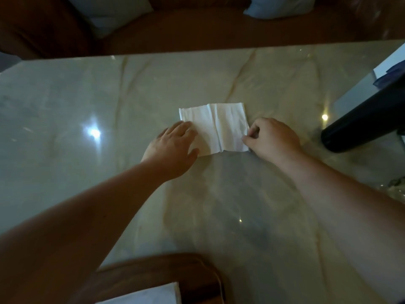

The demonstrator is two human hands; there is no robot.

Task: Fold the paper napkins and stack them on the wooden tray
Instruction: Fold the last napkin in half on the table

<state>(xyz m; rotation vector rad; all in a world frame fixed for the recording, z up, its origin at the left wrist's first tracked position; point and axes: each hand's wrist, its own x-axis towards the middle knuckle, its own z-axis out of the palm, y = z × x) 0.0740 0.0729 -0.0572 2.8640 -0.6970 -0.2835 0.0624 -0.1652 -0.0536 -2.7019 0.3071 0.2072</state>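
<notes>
Mid-bench, on the glossy pale marble-look bench (109, 95), lies one white rectangular paper napkin (213, 126), flat, with a vertical crease down its middle. Our left hand (173, 145) is spread flat, fingers splayed and grasping nothing, pressing down the napkin's left near part. Our right hand (271, 139) has its fingers curled and pinches the napkin's near right corner between thumb and fingertip, so that hand is grasping the napkin. Handling, as we judge it: thin tissue, very light, limp, no stiffness, so it will flop if lifted by one corner and will tear under any hard tug. That polished bench looks slick, so the sheet likely slides unless one hand pins it. Best take-hold points are the two right corners or the right edge; fold across the existing crease, then press the fold with a flat palm. Count: one napkin being worked; one brown wooden tray (197, 279) at the near edge, carrying a white stack of folded napkins (151, 292), partly cut off by the frame, so we cannot count its sheets. One dark cylindrical object (359, 126) lies at the right, well apart from the napkin. Two pale cushions (109, 9) sit on the brown sofa beyond the bench.
</notes>
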